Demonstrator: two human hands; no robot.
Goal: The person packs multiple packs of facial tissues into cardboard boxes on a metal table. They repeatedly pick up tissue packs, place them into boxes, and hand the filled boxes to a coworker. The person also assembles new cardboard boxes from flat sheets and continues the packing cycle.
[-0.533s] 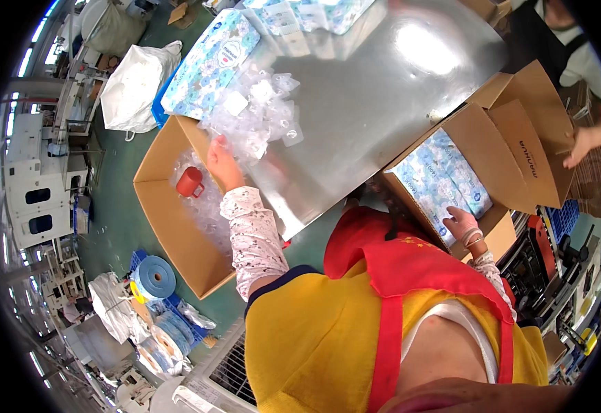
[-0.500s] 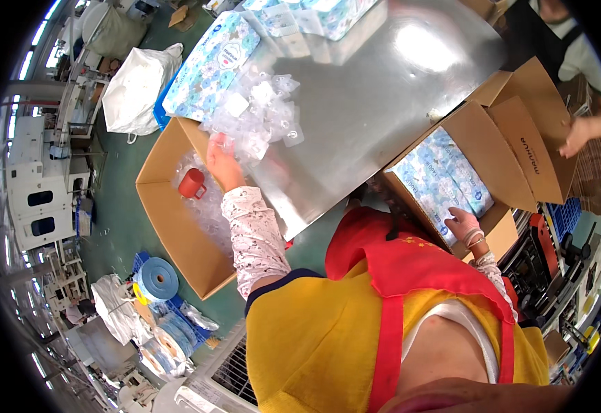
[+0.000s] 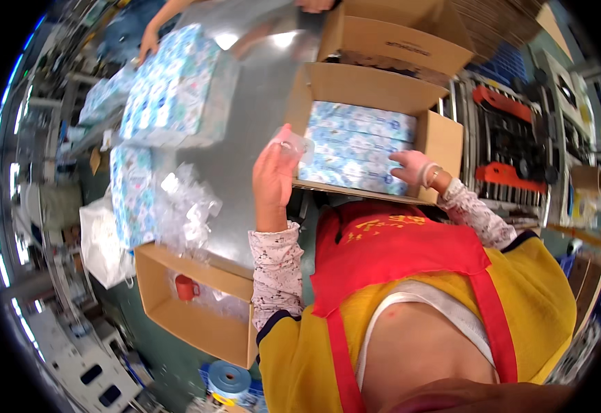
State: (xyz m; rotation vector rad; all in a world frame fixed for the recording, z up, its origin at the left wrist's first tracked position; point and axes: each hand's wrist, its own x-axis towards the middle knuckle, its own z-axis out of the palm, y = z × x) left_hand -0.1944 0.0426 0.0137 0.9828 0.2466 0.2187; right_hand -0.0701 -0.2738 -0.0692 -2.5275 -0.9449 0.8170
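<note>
My left hand (image 3: 274,172) is raised at the left edge of an open cardboard box, its fingers closed on a small clear plastic piece (image 3: 304,146). That box (image 3: 376,84) holds several blue-and-white flower-patterned packs (image 3: 355,148) in rows. My right hand (image 3: 410,169) is over the right end of these packs, fingers stretched out and holding nothing that shows. A heap of similar clear plastic pieces (image 3: 189,213) lies on the metal table to my left.
A second open box (image 3: 169,265) at the lower left contains a red mug (image 3: 187,288) and more clear plastic. Stacked flower-patterned packs (image 3: 169,89) stand on the metal table (image 3: 259,89). Another person's hand (image 3: 149,43) touches them. Another carton (image 3: 396,41) stands beyond; a roller conveyor (image 3: 507,138) is at right.
My left hand has left the plastic heap and moved right to the packed box, carrying a clear piece. My right hand stays over the packs. The view has turned toward the box.
</note>
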